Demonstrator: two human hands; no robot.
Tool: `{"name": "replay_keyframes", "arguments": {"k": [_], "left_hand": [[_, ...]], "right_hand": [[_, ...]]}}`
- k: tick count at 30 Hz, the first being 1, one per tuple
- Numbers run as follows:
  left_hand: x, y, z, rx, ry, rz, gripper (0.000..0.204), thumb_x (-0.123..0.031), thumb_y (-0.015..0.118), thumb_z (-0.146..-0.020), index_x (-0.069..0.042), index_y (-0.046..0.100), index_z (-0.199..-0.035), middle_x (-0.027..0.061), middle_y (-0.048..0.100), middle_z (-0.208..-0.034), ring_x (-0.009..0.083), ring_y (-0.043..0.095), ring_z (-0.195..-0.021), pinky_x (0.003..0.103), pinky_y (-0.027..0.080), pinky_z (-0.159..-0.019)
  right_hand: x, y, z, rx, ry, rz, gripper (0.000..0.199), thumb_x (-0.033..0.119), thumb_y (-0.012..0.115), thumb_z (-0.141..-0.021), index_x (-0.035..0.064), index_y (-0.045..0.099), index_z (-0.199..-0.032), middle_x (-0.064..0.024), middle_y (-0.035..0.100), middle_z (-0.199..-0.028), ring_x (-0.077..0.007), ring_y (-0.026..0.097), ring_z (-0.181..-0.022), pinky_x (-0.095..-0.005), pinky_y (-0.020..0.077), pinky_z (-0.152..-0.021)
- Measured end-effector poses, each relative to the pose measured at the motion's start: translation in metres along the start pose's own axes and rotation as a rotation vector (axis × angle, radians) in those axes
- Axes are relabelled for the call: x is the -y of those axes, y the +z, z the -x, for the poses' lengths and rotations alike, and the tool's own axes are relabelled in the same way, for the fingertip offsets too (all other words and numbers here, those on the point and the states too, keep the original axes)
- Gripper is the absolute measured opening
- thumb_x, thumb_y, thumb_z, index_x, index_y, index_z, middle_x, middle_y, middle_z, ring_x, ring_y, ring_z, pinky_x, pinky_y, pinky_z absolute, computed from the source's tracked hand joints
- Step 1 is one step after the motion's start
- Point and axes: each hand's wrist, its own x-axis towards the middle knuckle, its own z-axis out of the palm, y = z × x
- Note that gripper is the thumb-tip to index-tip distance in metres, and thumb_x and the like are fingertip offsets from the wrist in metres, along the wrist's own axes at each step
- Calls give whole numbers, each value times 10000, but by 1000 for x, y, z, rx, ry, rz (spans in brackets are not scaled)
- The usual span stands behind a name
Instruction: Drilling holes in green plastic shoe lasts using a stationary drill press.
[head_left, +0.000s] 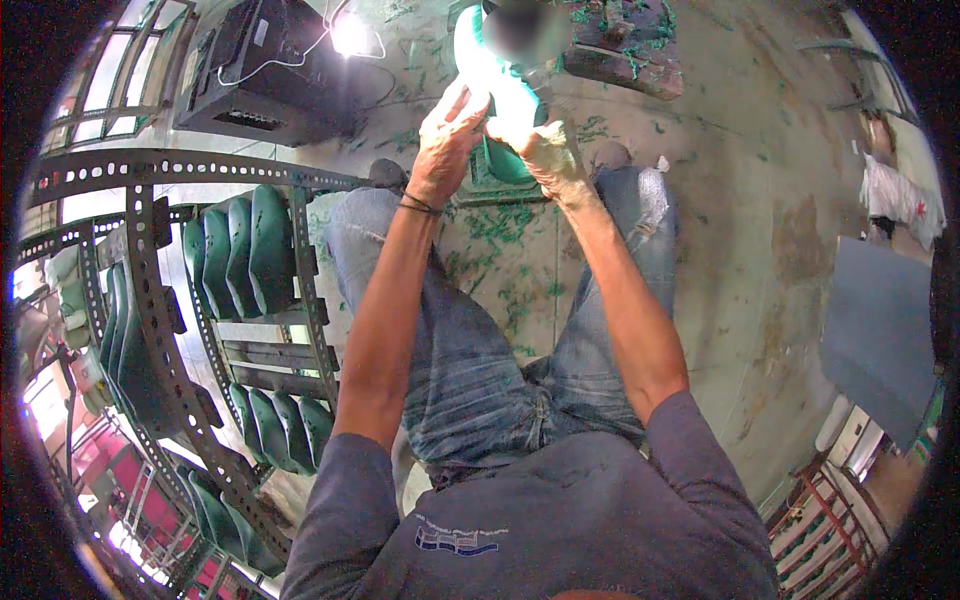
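Both arms reach forward over my knees to a green shoe last point(478, 62), its upper part washed out nearly white by strong light. My left hand point(450, 138) grips its left side, fingers pointing up along it. My right hand point(548, 158) is closed round the lower right part, thumb toward the middle. The last stands tilted, its upper end beside a dark, blurred round shape point(522, 32). Just below and between the hands a green rounded piece point(507, 163) shows; whether it belongs to the last is unclear.
On my left a perforated metal rack point(147, 280) holds rows of green shoe lasts point(270, 250). A black box-like unit point(265, 115) with a white cable and a bright lamp point(350, 35) stands ahead left. Green shavings point(490, 245) litter the floor. A grey panel point(878, 335) is at right.
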Motion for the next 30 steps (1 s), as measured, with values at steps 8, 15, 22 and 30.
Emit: {"name": "replay_keyframes", "arguments": {"k": [8, 15, 22, 30], "left_hand": [[-9, 6, -6, -94, -371, 1035, 524, -199, 670, -920, -37, 483, -1382, 22, 568, -1296, 102, 557, -1105, 248, 466, -907], [-6, 7, -6, -72, -418, 976, 582, -194, 689, -906, -37, 449, -1412, 37, 562, -1318, 113, 570, -1104, 260, 473, -906], [-11, 4, -7, -97, -354, 1036, 606, -194, 691, -902, -19, 432, -1421, 60, 554, -1342, 125, 569, -1130, 270, 476, -918], [-28, -10, -16, -40, -585, 1057, 597, -175, 681, -909, -5, 425, -1420, 73, 546, -1352, 127, 552, -1157, 265, 477, -920]], "right_hand": [[-5, -3, -5, -27, 244, -64, 861, 163, 847, -658, -33, 433, -1387, -119, 572, -1276, -177, 552, -1115, -312, 464, -967], [-22, -4, -8, -60, 171, -95, 699, 142, 819, -649, -7, 540, -1272, -117, 577, -1248, -207, 555, -1112, -330, 453, -976], [4, -5, -6, 0, 71, -102, 541, 95, 779, -654, 21, 594, -1157, -101, 593, -1185, -200, 571, -1050, -335, 464, -938], [-4, -1, 0, -43, 131, -151, 546, 123, 777, -674, 18, 585, -1173, -99, 629, -1100, -192, 596, -989, -332, 482, -904]]}}
